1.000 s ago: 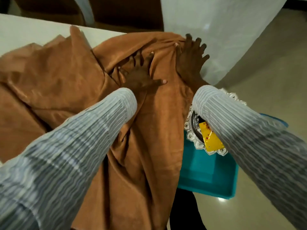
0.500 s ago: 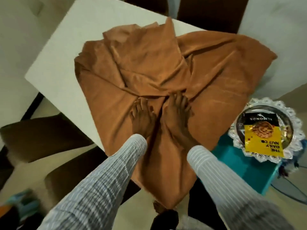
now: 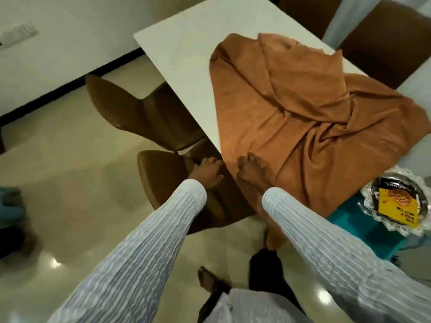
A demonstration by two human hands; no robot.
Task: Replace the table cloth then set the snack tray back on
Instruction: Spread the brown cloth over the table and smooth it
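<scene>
One brown table cloth [image 3: 303, 108] lies crumpled on the white desk [image 3: 186, 50], covering the right part of the top and leaving the far-left part bare up to the left and far edges. Its near end spills over the desk's near corner and hangs down toward the floor [image 3: 70, 183]; its right side reaches or passes the right edge.

The right hand [image 3: 250, 170] lies on the cloth just inside the near corner, fingers [image 3: 254, 159] straight and spread, pressing flat and clutching nothing. The left hand [image 3: 207, 172] is just off the desk's left edge beside that corner, apart from the cloth's edge; its fingers curl loosely, and whether they grasp anything cannot be told.

One snack tray [image 3: 396, 201], silver with a scalloped rim, sits off the desk to the right on a teal box [image 3: 356, 224], carrying one yellow and black packet [image 3: 394, 206].

Two brown chairs [image 3: 140, 120] stand tucked along the desk's left edge, close under the left hand. Two more brown chair backs [image 3: 382, 43] show at the far side. Open floor stretches left of the chairs.
</scene>
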